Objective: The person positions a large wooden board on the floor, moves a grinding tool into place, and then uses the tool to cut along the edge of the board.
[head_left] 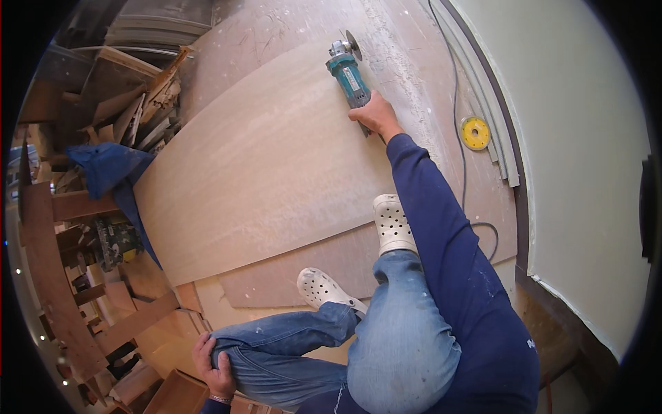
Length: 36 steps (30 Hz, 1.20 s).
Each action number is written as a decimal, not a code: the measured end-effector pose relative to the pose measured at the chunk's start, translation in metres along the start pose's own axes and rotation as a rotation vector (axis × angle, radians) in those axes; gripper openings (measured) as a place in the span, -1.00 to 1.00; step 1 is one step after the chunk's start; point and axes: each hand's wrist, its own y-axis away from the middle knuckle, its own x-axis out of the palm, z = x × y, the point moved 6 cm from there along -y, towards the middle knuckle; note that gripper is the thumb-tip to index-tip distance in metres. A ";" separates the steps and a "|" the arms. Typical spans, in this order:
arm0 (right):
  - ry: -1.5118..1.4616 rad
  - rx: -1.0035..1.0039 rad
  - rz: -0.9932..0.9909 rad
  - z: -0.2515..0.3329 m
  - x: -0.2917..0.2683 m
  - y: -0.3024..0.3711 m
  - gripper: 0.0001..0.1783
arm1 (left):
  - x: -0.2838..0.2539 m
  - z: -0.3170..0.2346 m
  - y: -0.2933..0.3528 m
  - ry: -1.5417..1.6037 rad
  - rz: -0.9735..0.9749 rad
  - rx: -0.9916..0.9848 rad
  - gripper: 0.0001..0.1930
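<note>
My right hand (378, 116) is wrapped round the rear body of a teal angle grinder (351, 81), arm stretched far ahead. The grinder's metal head points away from me, and its thin disc (354, 45) stands on edge at the far right border of a large pale board (276, 159). Whether the disc touches the board or spins, I cannot tell. My left hand (215, 367) rests on my bent left knee in blue jeans, fingers spread over the denim and holding nothing.
A yellow disc (475, 133) lies right of the board, beside a dark cable (456, 83) and long grey strips (507, 162) along the pale wall (572, 138). Scrap wood (148, 114), a blue tarp (103, 165) and wooden frames (65, 290) crowd the left. White dust streaks the floor.
</note>
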 end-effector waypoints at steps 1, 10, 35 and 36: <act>-0.006 0.011 0.010 0.001 0.001 0.003 -0.24 | -0.001 0.001 0.001 0.000 -0.001 0.000 -0.62; -0.007 0.005 0.008 0.004 0.001 0.008 -0.28 | -0.006 0.004 0.009 -0.015 -0.025 0.005 -0.62; 0.021 -0.015 -0.009 -0.008 0.000 0.007 -0.28 | 0.002 -0.008 -0.028 -0.042 0.017 -0.005 -0.61; 0.023 -0.010 -0.010 -0.010 -0.001 0.007 -0.28 | 0.002 -0.009 -0.028 -0.041 0.015 -0.007 -0.61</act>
